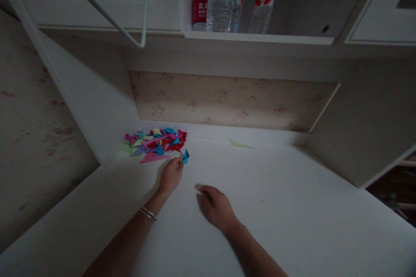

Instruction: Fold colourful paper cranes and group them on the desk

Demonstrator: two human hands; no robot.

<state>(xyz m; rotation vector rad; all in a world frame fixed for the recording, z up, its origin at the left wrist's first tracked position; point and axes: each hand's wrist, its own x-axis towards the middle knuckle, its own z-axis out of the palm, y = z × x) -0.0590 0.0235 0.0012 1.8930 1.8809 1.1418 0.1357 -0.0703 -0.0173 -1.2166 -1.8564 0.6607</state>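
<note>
Between the thumb and forefinger of my left hand [171, 176] is a small blue folded paper piece [186, 156], pinched at its lower left edge. Just behind that hand lies a pile of folded paper pieces [165, 142] in red, pink, blue, purple and pale green. A flat pink paper piece [152, 157] sticks out at the pile's front. My right hand [215, 207] rests on the white desk [276, 229], to the right of and nearer than the left. Its fingers are loosely curled inward, with nothing visible in them.
A pale green paper sliver [239, 143] lies near the back of the desk. Above, an open shelf holds several plastic bottles [221, 2]. A white cable [110, 17] hangs before the cabinet. White side panels [344, 125] bound the desk left and right.
</note>
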